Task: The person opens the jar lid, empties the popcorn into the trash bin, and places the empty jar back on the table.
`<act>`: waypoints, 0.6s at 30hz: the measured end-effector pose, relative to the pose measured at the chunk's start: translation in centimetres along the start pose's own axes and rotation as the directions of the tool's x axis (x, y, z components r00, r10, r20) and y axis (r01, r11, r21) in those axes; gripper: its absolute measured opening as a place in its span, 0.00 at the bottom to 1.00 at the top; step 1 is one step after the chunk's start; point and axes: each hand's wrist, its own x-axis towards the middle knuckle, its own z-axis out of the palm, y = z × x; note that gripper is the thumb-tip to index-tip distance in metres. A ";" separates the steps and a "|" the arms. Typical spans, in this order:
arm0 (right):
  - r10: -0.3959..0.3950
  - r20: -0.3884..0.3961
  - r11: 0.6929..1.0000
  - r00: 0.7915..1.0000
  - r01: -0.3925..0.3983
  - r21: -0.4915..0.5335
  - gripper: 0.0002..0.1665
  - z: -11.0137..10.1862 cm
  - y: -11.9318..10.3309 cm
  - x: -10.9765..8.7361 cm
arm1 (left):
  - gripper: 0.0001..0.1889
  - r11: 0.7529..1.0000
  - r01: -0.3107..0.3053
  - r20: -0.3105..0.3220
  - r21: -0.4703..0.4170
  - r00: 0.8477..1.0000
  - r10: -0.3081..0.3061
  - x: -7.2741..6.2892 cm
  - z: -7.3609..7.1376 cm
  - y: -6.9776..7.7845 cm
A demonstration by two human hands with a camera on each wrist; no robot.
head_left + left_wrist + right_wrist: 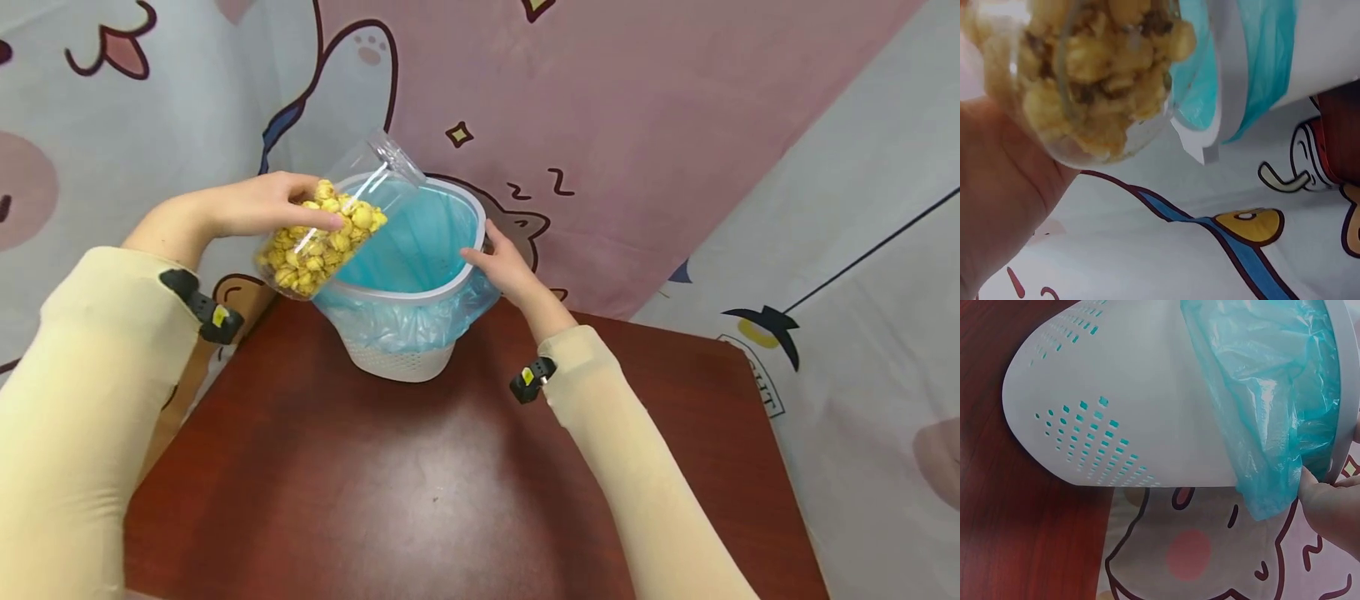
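My left hand [251, 205] grips a clear plastic jar [390, 177] part filled with yellow popcorn [311, 254]. Tilted, the jar overlaps the left side of a white trash can [405, 363] in the head view, its narrower end up and to the right. The popcorn lies in the lower end; the left wrist view shows it close up through the jar's base. My right hand [512, 265] holds the can's grey rim [420, 297] on the right, thumb over the edge. A blue plastic bag [1260, 412] lines the can and folds down outside the rim.
The trash can stands upright at the far side of a reddish-brown table [420, 492]. Right behind it hangs a pink and white cartoon-print cloth [660, 125], which continues along both sides of the table.
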 end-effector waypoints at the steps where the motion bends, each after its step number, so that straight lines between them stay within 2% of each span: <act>1: -0.008 0.001 1.000 1.000 0.008 0.003 0.46 0.0 0.0 0.0 | 0.31 1.000 0.008 -0.005 0.013 1.000 -0.008 0.2 -0.1 -0.1; 9: -0.023 -0.004 0.999 1.000 0.023 0.029 0.46 0.1 0.0 0.0 | 0.42 0.993 0.057 -0.091 0.102 0.995 -0.048 1.3 -0.5 -0.1; 12: -0.017 -0.004 0.999 1.000 0.017 0.030 0.46 0.2 -0.1 0.0 | 0.46 0.988 0.056 -0.143 0.142 0.989 -0.035 1.4 -0.6 0.0; 16: -0.022 -0.005 0.999 1.000 0.022 0.025 0.47 0.1 -0.1 0.0 | 0.46 0.958 0.057 -0.209 0.280 0.978 0.003 1.3 -0.8 0.3; 18: -0.021 -0.008 1.000 1.000 0.021 0.019 0.47 0.1 -0.1 0.0 | 0.47 0.938 0.070 -0.218 0.339 0.976 0.006 1.4 -0.9 0.4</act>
